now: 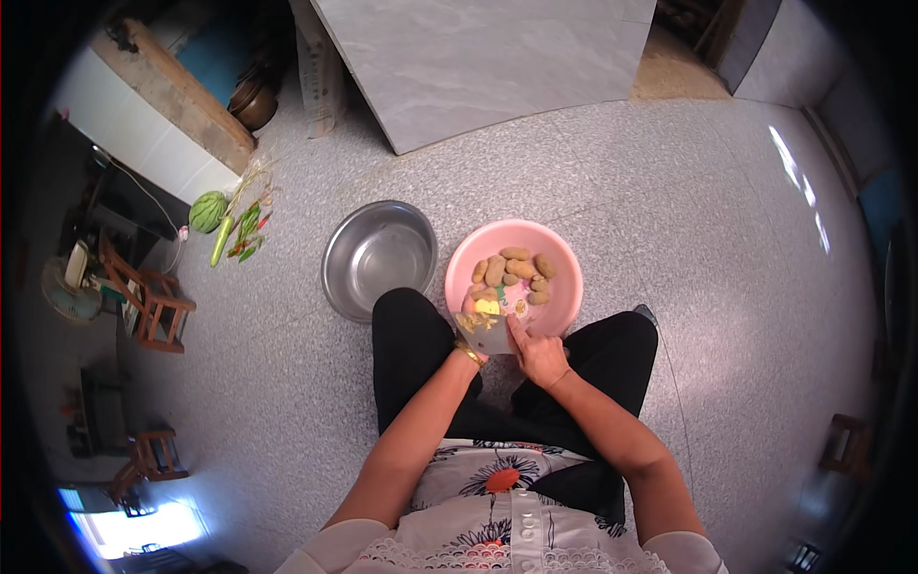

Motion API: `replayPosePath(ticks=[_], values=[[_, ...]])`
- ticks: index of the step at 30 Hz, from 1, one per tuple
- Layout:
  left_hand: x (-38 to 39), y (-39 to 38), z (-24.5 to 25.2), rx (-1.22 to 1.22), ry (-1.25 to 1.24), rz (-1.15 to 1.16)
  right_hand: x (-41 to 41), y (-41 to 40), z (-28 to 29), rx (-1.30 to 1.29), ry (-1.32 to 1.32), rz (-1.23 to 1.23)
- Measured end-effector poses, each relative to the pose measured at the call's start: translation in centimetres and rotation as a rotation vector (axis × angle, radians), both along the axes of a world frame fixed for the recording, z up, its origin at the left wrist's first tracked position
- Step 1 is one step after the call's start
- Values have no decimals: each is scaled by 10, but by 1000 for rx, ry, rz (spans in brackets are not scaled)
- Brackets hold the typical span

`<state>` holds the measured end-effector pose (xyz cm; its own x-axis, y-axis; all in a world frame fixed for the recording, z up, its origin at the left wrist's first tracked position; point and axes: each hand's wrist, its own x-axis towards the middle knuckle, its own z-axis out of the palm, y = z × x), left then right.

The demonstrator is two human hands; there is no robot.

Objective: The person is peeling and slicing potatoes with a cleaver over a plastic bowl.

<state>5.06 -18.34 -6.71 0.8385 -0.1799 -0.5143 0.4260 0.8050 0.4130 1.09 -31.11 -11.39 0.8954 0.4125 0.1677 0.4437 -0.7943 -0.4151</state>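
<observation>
My right hand (pixel 543 356) grips a broad-bladed kitchen knife (pixel 500 339), its index finger stretched along the blade. Bits of peel cling to the metal. Behind the blade, my left hand (pixel 469 304) is mostly hidden; it holds a partly peeled potato (pixel 488 306) with yellow flesh showing. Both hands are over the near rim of a pink plastic basin (pixel 571 276). Several unpeeled potatoes (pixel 520 269) lie in the basin, and a scrap of peel (pixel 520 307) rests on its printed bottom.
A metal basin (pixel 380 262) stands left of the pink one, close to my left knee. Farther left on the floor lie a watermelon (pixel 208 212), a long green gourd or cucumber (pixel 221 242) and peppers (pixel 249 228). Wooden chairs (pixel 161 308) and a fan (pixel 72 287) stand beyond.
</observation>
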Motion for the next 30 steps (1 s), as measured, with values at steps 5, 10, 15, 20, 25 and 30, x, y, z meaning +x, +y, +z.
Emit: replayPosePath(ticks=[5,10,15,20,25,30], values=[[6,13,-72,38,-26,74,1,6,-1,-49,-18,-63],[-1,14,-62,229,-6,-65,19,-6,-15,-156,199,-257],[4,13,-55,80,9,43,2,3,-2,-57,-23,-81],[1,10,-40,-689,-495,-216,-1,3,6,-28,-117,5],[-3,3,-18,120,-86,-62,-1,5,6,-92,-138,-23],[-6,1,-28,171,-25,-79,9,-2,-7,-179,-47,-126]])
